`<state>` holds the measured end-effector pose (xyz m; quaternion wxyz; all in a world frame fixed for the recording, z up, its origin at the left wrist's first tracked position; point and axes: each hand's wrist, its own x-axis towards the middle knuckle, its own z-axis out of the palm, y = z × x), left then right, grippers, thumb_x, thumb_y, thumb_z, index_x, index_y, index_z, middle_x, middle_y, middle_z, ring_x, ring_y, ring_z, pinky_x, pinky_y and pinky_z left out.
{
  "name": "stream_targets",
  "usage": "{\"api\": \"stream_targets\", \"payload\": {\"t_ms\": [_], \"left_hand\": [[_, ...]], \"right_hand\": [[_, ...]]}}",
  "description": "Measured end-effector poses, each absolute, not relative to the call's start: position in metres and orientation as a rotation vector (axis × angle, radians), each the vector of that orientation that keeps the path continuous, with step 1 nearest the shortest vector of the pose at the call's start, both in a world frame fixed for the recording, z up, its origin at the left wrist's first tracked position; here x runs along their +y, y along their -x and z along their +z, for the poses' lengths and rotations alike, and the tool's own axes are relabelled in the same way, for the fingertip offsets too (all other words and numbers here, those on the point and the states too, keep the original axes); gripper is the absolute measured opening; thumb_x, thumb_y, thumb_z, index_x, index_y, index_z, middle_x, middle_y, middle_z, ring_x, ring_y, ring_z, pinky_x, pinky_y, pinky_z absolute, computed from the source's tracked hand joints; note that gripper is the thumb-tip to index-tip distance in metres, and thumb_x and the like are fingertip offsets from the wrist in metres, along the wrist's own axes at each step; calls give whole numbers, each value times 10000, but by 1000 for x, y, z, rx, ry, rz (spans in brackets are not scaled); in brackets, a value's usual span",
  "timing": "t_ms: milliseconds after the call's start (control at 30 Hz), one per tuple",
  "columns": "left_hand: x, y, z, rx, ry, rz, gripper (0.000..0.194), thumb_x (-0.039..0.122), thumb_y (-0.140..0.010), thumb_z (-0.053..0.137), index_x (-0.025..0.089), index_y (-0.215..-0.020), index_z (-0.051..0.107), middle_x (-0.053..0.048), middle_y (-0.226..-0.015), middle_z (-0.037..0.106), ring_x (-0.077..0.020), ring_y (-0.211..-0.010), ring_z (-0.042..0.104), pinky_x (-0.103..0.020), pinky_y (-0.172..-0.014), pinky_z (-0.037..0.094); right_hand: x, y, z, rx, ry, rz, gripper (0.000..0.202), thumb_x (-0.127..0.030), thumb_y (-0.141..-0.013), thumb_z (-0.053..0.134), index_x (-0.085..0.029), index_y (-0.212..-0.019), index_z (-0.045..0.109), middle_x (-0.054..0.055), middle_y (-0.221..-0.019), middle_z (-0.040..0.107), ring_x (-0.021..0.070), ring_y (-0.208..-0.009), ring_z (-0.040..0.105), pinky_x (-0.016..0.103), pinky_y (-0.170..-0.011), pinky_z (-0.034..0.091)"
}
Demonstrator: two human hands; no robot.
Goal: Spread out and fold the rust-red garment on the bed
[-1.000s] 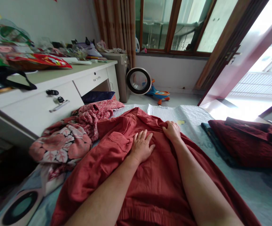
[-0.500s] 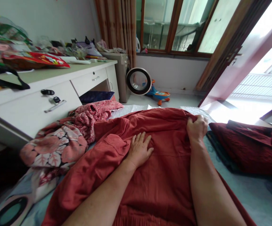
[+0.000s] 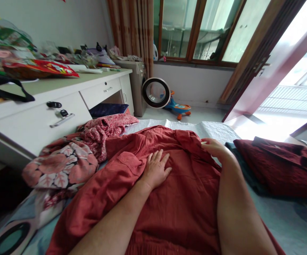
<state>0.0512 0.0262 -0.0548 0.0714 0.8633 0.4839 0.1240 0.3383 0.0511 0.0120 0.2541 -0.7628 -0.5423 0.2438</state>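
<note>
A red garment (image 3: 185, 191) lies spread over the bed, wrinkled on its left side and gathered at its far right edge. My left hand (image 3: 156, 170) rests flat on the middle of it, fingers apart. At the upper right, my right hand (image 3: 214, 147) pinches the garment's edge, which is bunched and folded inward there. Part of the right hand's fingers is hidden by the cloth.
Patterned clothes (image 3: 68, 161) lie heaped at the left. Folded dark red clothes (image 3: 280, 166) sit at the right on the pale bed sheet (image 3: 283, 226). A cluttered desk (image 3: 89, 79) stands at the left, beside a washing machine with its round door (image 3: 156, 92) open.
My right hand has moved left and inward with the garment's edge, folding the far right part over and uncovering some sheet. My left hand has stayed almost in place.
</note>
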Motion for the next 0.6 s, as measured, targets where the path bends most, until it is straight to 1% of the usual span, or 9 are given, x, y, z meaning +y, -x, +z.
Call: {"api": "stream_targets", "payload": {"t_ms": [67, 133, 167, 233, 333, 400, 500, 600], "left_hand": [[26, -51, -55, 1457, -2599, 372, 608, 477, -914, 560, 239, -1461, 442, -134, -1573, 348, -307, -1427, 343, -516, -1185, 235], [26, -51, -55, 1459, -2604, 372, 607, 480, -914, 558, 241, -1460, 442, -132, -1574, 348, -304, -1427, 344, -514, -1185, 237], [26, -51, -55, 1460, -2607, 371, 607, 480, -915, 557, 243, -1461, 440, -131, -1574, 348, -303, -1427, 344, -514, -1184, 238], [26, -51, -55, 1458, -2612, 369, 605, 479, -917, 554, 246, -1463, 436, -129, -1575, 347, -302, -1428, 342, -513, -1184, 240], [27, -51, -56, 1452, -2615, 371, 601, 484, -919, 547, 245, -1460, 438, -129, -1574, 349, -301, -1431, 340, -514, -1184, 240], [27, -51, -57, 1450, -2618, 377, 600, 486, -919, 545, 244, -1458, 440, -130, -1571, 352, -299, -1432, 338, -512, -1184, 239], [27, -50, -57, 1453, -2625, 383, 603, 479, -917, 551, 243, -1460, 438, -131, -1572, 350, -296, -1433, 336, -509, -1183, 242], [27, -50, -58, 1454, -2629, 383, 604, 470, -913, 558, 238, -1459, 441, -129, -1572, 352, -295, -1430, 339, -510, -1183, 241]], "right_hand": [[52, -336, 7, -1543, 2075, 837, 239, -268, -703, 596, -159, -878, 716, -37, -547, 565, 93, -472, 463, 198, -464, 329], [53, -335, 6, -1570, 2053, 872, 184, -249, -717, 559, -169, -801, 702, -43, -531, 541, 94, -466, 446, 204, -466, 324], [53, -335, 7, -1551, 2051, 794, 180, -251, -729, 541, -173, -782, 695, -38, -538, 543, 103, -475, 449, 214, -475, 333], [53, -337, 13, -1427, 2067, 464, 202, -283, -762, 522, -179, -792, 693, -8, -595, 583, 137, -535, 492, 246, -530, 381], [48, -343, 26, -1136, 2058, -132, 259, -309, -800, 490, -175, -863, 702, 73, -774, 661, 215, -726, 575, 323, -713, 453], [45, -348, 32, -986, 2023, -380, 293, -286, -811, 451, -163, -897, 702, 122, -874, 672, 256, -841, 587, 368, -810, 452], [43, -354, 33, -937, 2027, -487, 329, -254, -812, 423, -147, -937, 708, 152, -938, 665, 272, -906, 585, 383, -854, 449], [43, -356, 28, -1114, 2226, -309, 316, -291, -800, 482, -165, -950, 730, 145, -960, 674, 267, -903, 598, 375, -846, 461]]}}
